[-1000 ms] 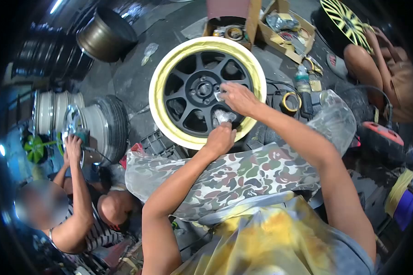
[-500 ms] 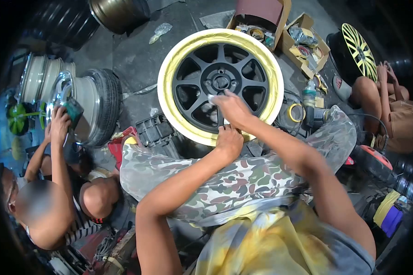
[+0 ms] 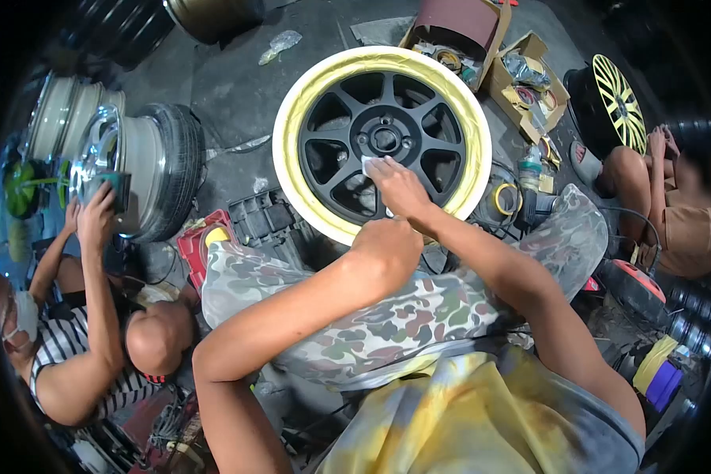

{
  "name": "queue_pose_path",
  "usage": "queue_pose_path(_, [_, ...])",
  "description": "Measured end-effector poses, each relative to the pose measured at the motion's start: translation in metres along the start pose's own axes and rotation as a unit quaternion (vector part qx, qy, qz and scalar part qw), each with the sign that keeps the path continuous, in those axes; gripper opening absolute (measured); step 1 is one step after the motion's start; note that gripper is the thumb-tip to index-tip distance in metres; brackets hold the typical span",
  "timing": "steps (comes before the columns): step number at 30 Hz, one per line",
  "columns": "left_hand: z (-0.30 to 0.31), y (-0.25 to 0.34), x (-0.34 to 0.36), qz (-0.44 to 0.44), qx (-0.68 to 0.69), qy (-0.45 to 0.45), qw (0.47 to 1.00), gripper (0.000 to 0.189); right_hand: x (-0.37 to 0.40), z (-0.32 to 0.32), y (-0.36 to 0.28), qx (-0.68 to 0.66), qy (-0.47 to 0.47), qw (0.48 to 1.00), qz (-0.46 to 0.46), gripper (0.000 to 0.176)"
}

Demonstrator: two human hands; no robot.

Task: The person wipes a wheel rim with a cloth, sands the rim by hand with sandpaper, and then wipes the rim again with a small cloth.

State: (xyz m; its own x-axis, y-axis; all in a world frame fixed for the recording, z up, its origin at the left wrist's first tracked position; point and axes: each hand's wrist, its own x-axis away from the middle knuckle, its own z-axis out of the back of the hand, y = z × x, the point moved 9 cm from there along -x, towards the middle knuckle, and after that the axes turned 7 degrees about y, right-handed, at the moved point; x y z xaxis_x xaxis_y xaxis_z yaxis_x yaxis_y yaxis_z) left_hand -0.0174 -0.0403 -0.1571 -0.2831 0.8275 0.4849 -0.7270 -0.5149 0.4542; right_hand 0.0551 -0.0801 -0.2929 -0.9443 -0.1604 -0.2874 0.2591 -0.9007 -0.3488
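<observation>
A wheel with dark spokes [image 3: 385, 107] lies face up before me, its outer rim wrapped in yellow masking [image 3: 286, 141]. My right hand [image 3: 399, 186] presses a small white piece [image 3: 367, 163] against a spoke just below the hub. Close by, my left hand [image 3: 389, 241] is bent over the wheel's near edge, its fingers curled in. A small white bit shows just above it; whether the hand grips anything is hidden.
To the left a co-worker's hand [image 3: 96, 212] holds a green block against a chrome rim beside a tyre [image 3: 183, 170]. Another person sits at the right by a yellow-spoked wheel [image 3: 620, 101]. Open boxes [image 3: 521, 118] stand behind; a red case [image 3: 201, 245] lies near my knee.
My right hand stays by the hub with the white piece, now more clearly seen. My left wrist has bent and risen. The left co-worker's hand and block have moved down and left.
</observation>
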Motion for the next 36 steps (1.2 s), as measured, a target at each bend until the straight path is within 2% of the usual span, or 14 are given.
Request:
queue_pose_path(3, [-0.013,0.009,-0.009,-0.041,0.005,0.011,0.999,0.022,-0.038,0.008,-0.022,0.032,0.082,0.996,0.012,0.049])
queue_pose_path(4, [-0.019,0.009,-0.011,-0.029,0.022,0.005,0.999,0.022,-0.053,-0.006,-0.013,0.021,0.024,0.998,-0.052,0.053])
queue_pose_path(7, [-0.028,-0.004,-0.008,-0.02,0.007,-0.019,1.0,0.022,-0.049,0.006,-0.014,-0.008,0.061,0.996,-0.059,0.05])
queue_pose_path(9, [-0.031,-0.036,-0.015,0.027,0.026,-0.02,0.999,0.024,-0.021,0.004,0.001,-0.061,0.008,0.998,-0.034,0.043])
queue_pose_path(13, [-0.016,-0.098,-0.028,0.094,-0.099,0.168,0.976,0.031,0.014,0.058,0.033,0.08,-0.054,0.985,0.141,0.034])
queue_pose_path(15, [-0.03,-0.119,-0.045,0.116,-0.077,0.132,0.981,0.046,0.003,0.066,0.036,0.081,-0.112,0.979,0.148,0.028])
queue_pose_path(17, [-0.017,-0.133,-0.053,0.111,-0.166,0.282,0.938,0.065,0.003,0.048,0.03,0.092,-0.092,0.984,0.122,0.028])
queue_pose_path(19, [-0.025,-0.142,-0.063,0.115,-0.197,0.256,0.939,0.079,0.008,0.036,0.019,0.035,0.002,0.999,0.023,0.023])
queue_pose_path(21, [-0.03,-0.142,-0.066,0.084,-0.221,0.256,0.938,0.082,0.012,0.041,0.021,-0.009,0.005,0.999,0.046,0.023])
queue_pose_path(24, [-0.03,-0.144,-0.075,0.108,-0.252,0.217,0.937,0.088,-0.004,0.07,0.057,0.135,-0.018,0.982,0.128,0.019])
queue_pose_path(27, [-0.024,-0.146,-0.078,0.138,-0.274,0.211,0.928,0.095,-0.007,0.054,0.045,0.208,-0.028,0.976,0.062,0.017])
queue_pose_path(30, [-0.017,-0.15,-0.078,0.188,-0.297,0.156,0.923,0.101,0.006,0.047,0.024,0.08,0.012,0.996,0.03,0.022])
queue_pose_path(34, [-0.01,-0.166,-0.065,0.256,-0.303,0.211,0.893,0.096,0.005,0.06,0.035,0.148,0.032,0.987,0.043,0.026])
queue_pose_path(36, [-0.024,-0.183,-0.073,0.293,-0.307,0.281,0.861,0.076,0.009,0.044,0.022,0.131,0.044,0.99,0.004,0.026])
